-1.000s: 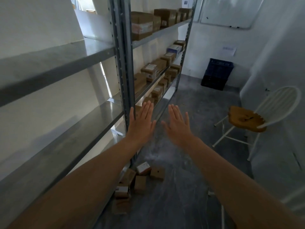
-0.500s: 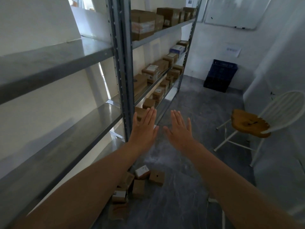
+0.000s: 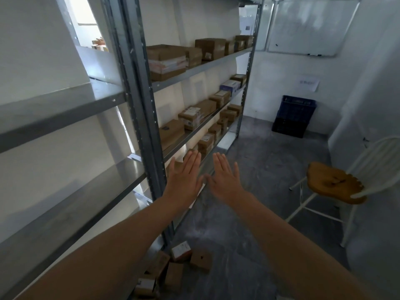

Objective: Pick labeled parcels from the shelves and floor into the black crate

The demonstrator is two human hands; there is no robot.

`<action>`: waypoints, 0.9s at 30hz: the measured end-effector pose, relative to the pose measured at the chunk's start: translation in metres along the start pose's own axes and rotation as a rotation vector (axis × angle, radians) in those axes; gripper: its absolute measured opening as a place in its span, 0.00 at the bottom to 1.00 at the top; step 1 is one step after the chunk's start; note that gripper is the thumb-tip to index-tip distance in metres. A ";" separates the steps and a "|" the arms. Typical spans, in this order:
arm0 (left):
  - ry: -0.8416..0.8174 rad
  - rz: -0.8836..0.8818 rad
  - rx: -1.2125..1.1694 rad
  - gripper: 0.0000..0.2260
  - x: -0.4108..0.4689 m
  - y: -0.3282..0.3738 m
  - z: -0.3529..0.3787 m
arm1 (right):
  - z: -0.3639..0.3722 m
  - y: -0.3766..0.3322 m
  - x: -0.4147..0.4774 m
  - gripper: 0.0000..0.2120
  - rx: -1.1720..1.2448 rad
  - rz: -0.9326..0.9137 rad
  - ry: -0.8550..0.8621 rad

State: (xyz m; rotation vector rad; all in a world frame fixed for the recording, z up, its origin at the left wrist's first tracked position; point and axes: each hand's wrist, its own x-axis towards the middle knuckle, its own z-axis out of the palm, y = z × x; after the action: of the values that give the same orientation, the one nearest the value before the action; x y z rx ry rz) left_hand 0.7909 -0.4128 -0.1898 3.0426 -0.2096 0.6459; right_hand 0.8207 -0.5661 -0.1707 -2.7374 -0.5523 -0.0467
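1. Brown cardboard parcels [image 3: 192,118], several with white labels, sit on the shelves of the metal rack [image 3: 140,105], beyond and above the left hand [image 3: 184,178].
2. More small boxes [image 3: 181,250] lie in a loose heap on the floor below the forearms, by the foot of the rack.
3. The black crate [image 3: 290,126] stands by the far wall, well beyond the right hand [image 3: 225,176], with a blue crate [image 3: 297,107] stacked on it.
4. Both hands are stretched out flat, backs up and fingers straight, side by side with the thumbs almost meeting; they hold nothing.
5. The print on the labels is too blurred to read, as is the paper sheet [image 3: 308,84] on the wall above the crates.
6. A white chair [image 3: 335,185] with a wooden seat stands to the right of the right hand; a whiteboard [image 3: 309,27] hangs high beyond it.
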 end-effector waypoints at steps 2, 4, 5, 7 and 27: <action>0.002 -0.006 0.009 0.29 0.003 0.008 0.004 | 0.000 0.009 0.001 0.33 0.031 -0.001 -0.007; 0.013 -0.008 0.028 0.29 0.005 0.018 0.007 | -0.002 0.017 0.003 0.33 0.071 0.005 -0.019; 0.021 -0.008 0.038 0.29 0.006 0.023 0.009 | -0.003 0.020 0.003 0.33 0.081 0.000 -0.025; 0.054 -0.006 0.053 0.28 0.008 0.031 0.013 | -0.003 0.028 0.003 0.32 0.080 -0.022 -0.030; -0.089 -0.121 -0.127 0.28 0.033 0.043 0.061 | 0.024 0.075 0.031 0.32 0.028 -0.002 -0.104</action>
State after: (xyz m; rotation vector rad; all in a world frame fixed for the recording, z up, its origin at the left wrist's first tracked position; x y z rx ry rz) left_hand 0.8395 -0.4629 -0.2318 2.9359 -0.0644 0.4707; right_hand 0.8769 -0.6111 -0.2147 -2.7239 -0.5796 0.1025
